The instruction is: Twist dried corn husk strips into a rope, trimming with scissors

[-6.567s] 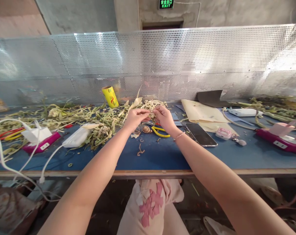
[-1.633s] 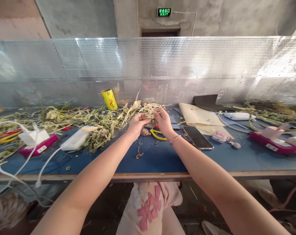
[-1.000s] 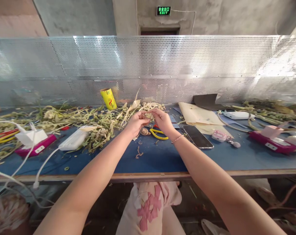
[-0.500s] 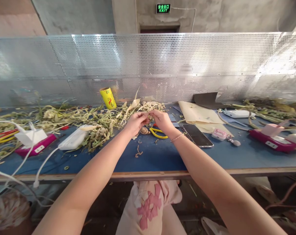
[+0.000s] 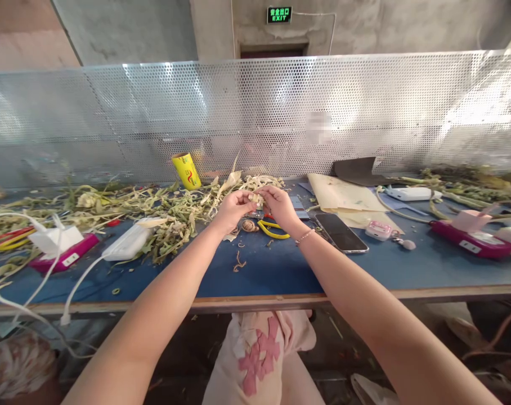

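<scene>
My left hand [image 5: 233, 210] and my right hand [image 5: 279, 205] meet over the middle of the blue table, both with bent, closed fingers. Between their fingertips is a small, pale yellowish piece of dried plant [image 5: 256, 199]; its exact shape is partly hidden by the fingers. Just below the hands lie a brown, round coil [image 5: 250, 225] and pliers with yellow handles [image 5: 273, 229]. Short brown twisted scraps [image 5: 239, 262] rest closer to the table's front edge. Behind and left of my left hand spreads a heap of dried stalks and leaves [image 5: 175, 216].
A yellow tube [image 5: 187, 171] stands tilted near the perforated metal screen [image 5: 272, 112]. To the right lie a phone [image 5: 341, 233], a pink earphone case [image 5: 379, 230] and beige paper [image 5: 344, 194]. Magenta power strips [image 5: 65, 256] with cables sit at both sides, a white power bank [image 5: 131, 239] at left.
The fingertips have moved slightly apart, and more of the pale dried piece shows between them. The camera view has tilted a little; the things on the table stay in place.
</scene>
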Demonstrator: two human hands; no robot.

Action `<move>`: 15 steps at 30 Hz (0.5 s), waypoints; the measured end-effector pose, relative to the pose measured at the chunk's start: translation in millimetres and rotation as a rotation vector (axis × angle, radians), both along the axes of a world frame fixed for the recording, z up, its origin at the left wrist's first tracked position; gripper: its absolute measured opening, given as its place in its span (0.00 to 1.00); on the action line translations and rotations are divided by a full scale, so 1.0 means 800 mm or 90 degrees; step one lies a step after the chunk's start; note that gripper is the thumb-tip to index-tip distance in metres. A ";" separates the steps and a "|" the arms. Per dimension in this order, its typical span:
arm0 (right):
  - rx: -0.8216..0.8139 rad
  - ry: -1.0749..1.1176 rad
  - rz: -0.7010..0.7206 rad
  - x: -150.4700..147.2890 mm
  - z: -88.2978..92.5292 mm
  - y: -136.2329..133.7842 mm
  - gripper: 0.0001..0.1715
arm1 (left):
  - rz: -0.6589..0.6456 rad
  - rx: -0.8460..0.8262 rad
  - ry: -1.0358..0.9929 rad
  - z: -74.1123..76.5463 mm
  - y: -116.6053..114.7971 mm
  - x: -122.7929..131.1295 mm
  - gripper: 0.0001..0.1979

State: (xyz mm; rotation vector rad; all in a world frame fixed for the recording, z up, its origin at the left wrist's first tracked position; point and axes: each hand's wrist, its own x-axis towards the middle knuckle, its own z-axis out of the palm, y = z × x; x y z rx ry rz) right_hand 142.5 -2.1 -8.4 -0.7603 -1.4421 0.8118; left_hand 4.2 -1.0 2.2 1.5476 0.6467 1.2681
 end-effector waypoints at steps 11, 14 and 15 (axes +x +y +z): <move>-0.040 0.090 0.123 0.000 0.002 -0.004 0.18 | -0.006 0.042 0.043 -0.001 0.000 -0.004 0.15; -0.114 0.175 0.201 -0.001 0.002 -0.004 0.18 | 0.003 0.040 0.049 0.001 -0.002 -0.003 0.15; -0.139 0.194 0.223 -0.001 0.002 -0.005 0.18 | 0.003 0.038 0.048 0.001 -0.002 -0.003 0.15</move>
